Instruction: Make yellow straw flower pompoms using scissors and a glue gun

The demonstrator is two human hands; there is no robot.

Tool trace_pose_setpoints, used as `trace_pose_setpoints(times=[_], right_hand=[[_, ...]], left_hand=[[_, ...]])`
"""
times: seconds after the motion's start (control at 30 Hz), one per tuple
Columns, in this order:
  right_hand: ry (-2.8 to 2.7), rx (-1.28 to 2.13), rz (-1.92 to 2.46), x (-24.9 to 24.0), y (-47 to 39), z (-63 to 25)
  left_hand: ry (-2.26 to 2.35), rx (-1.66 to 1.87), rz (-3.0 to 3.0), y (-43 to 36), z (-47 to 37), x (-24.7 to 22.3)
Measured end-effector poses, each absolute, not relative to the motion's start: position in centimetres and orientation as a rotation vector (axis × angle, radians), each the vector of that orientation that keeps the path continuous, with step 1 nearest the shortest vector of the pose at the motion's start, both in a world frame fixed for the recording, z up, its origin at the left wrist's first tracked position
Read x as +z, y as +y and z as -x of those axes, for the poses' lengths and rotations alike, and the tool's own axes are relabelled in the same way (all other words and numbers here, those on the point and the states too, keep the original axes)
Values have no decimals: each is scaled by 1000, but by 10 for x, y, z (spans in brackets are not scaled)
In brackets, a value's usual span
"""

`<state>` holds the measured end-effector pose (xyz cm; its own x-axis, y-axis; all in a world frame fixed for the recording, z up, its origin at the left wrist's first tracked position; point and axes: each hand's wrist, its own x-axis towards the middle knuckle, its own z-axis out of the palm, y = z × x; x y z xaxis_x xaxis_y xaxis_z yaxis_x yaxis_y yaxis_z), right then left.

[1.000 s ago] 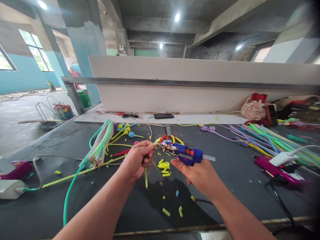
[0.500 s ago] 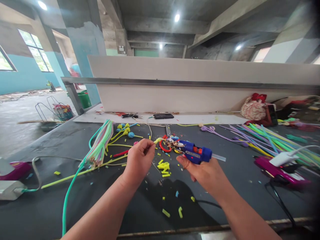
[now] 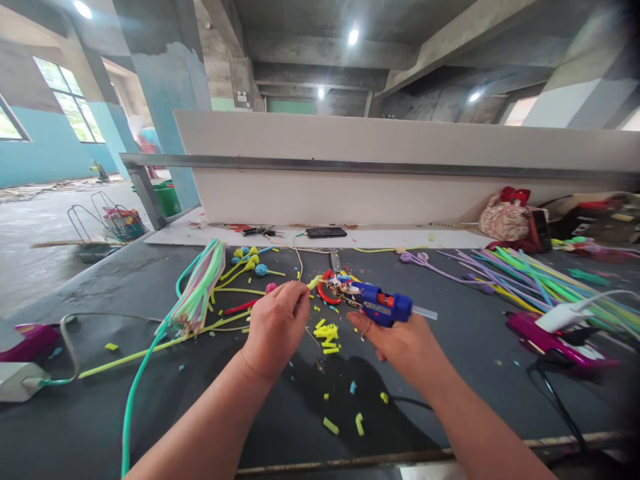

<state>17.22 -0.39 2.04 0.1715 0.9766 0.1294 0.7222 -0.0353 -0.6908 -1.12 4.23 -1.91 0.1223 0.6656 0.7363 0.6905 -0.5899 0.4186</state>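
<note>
– where's the blue glue gun (image 3: 383, 305)?
– beyond and right of the yellow pile (image 3: 326, 331), wrapped in the right hand's (image 3: 407, 343) grip.
– and the left hand (image 3: 281, 320)?
– left of the yellow pile, fingertips pinched narrow on a pale yellow piece (image 3: 315, 282).
– the dark phone (image 3: 326, 233)?
– well beyond the yellow pile, on the white ledge (image 3: 395, 239).

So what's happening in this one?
Someone's right hand holds a blue glue gun with its messy nozzle end pointing toward the left hand, which pinches a yellow-green piece at its fingertips. Whether nozzle and piece touch is unclear. Cut yellow bits lie on the dark table, between a bundle of pastel stems and looser ones.
</note>
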Motion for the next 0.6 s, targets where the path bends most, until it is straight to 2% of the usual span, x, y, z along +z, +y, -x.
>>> trace_pose_setpoints(times=[0.2, 0.43, 0.6], right_hand=[[-1587, 644, 1736, 22, -4, -174], [-1600, 651, 1622, 24, -8, -176], [-1617, 634, 1650, 24, -7, -176]], left_hand=[[-1494, -1721, 2402, 43, 10, -18], [-1863, -2719, 2547, 49, 5, -15], [-1853, -2993, 2540, 48, 5, -10]])
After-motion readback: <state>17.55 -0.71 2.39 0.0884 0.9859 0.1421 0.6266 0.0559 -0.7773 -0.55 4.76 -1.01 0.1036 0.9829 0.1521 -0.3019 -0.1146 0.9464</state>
